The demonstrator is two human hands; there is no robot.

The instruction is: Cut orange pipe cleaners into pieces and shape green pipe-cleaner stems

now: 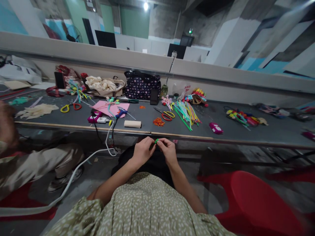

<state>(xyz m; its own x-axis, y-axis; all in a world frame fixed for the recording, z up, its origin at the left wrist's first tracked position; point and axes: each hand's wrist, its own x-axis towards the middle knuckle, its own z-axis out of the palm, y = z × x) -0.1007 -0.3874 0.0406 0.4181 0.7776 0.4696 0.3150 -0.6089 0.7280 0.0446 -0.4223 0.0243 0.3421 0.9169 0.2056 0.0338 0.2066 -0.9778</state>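
Over my lap, just in front of the table edge, my left hand (144,150) and my right hand (167,151) meet with fingertips pinched. Between them is a small green fuzzy piece (156,141), which looks like a bit of pipe cleaner; both hands grip it. Beyond them on the table lie a heap of orange curled pieces (158,122), scissors with red and yellow handles (168,115) and a bundle of coloured pipe cleaners (188,113). A cream roll (132,124) rests near the edge, left of my hands.
A blue glue gun (121,113) lies by pink paper (103,106). A white cable (86,159) hangs off the table at left, near a seated person's leg (46,160). A red stool (261,203) stands at right. Behind are a dotted bag (141,84) and a phone (154,96).
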